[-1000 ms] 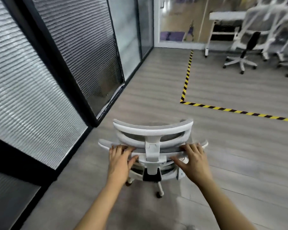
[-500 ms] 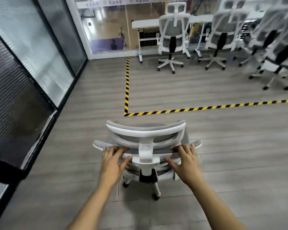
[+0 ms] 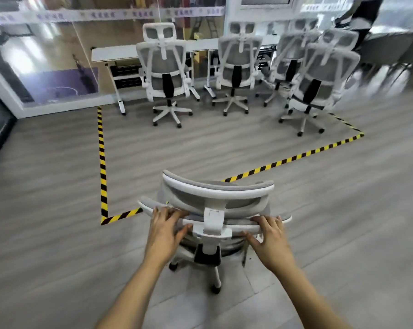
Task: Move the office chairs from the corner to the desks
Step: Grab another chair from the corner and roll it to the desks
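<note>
Nearest to us, both bare forearms reach forward to a white-framed office chair with grey mesh back [image 3: 215, 203], which stands on the grey wood-look floor [image 3: 46, 245] with its back toward us. Our left hand [image 3: 164, 231] rests on the top rail of the backrest left of the white centre post, its fingers [image 3: 171, 213] curled over the rail and the thumb hooked beneath. Our right hand [image 3: 271, 238] grips the same rail on the other side, fingers [image 3: 263, 220] wrapped over the edge. The chair sits over the near line of yellow-and-black striped floor tape [image 3: 103, 167], which marks out a rectangular zone. Farther inside that zone, four matching white mesh chairs [image 3: 164, 67] stand in a row, facing a long white table [image 3: 115, 53] set against a glass wall. The rightmost chairs are blurred.
</note>
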`<state>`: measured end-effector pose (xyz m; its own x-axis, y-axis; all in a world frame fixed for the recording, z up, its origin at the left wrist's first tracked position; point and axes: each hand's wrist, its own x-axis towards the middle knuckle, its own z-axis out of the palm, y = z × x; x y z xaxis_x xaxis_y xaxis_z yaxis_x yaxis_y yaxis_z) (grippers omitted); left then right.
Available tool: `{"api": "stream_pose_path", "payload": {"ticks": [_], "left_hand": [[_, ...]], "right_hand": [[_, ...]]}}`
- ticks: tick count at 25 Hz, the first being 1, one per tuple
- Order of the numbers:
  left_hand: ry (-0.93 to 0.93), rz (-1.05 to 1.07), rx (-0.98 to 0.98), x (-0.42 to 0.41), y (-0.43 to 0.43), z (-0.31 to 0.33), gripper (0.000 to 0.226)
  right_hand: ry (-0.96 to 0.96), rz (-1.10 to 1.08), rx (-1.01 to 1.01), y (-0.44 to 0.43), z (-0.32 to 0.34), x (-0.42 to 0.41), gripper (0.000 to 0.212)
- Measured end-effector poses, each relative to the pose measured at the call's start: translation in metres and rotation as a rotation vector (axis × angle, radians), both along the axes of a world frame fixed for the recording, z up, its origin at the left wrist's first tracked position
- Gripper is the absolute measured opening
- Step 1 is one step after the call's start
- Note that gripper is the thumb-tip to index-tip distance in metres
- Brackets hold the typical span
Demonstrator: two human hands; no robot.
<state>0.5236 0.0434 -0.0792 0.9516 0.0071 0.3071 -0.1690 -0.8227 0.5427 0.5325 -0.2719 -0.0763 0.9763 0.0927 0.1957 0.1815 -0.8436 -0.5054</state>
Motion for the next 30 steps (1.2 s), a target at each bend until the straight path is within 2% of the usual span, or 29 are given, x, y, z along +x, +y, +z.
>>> {"api": "stream_pose_path", "payload": {"ticks": [5,9,17,21,24,30], "left_hand": [[0.032,-0.096,0.043,0.181,-0.031,0.011,0.04],[-0.001,-0.171,0.023,0.351,-0.078,0.007,0.041],[0.009,-0.161,0.053,0.643,-0.177,0.021,0.038],[0.002,-0.136,0.041,0.774,-0.217,0.017,0.041],[-0.01,-0.104,0.024,0.876,-0.243,0.008,0.035],[0.006,-0.121,0.068,1.078,-0.296,0.01,0.033]], "right_hand": [[0.025,-0.086,0.01,-0.033,0.005,0.144,0.041],[0.004,-0.131,0.034,-0.079,0.003,0.303,0.036],[0.09,-0.183,0.012,-0.166,0.018,0.596,0.04],[0.042,-0.166,-0.033,-0.205,0.015,0.732,0.041],[0.035,-0.153,-0.031,-0.234,0.006,0.84,0.048],[0.055,-0.167,0.002,-0.283,0.014,1.042,0.042]]}}
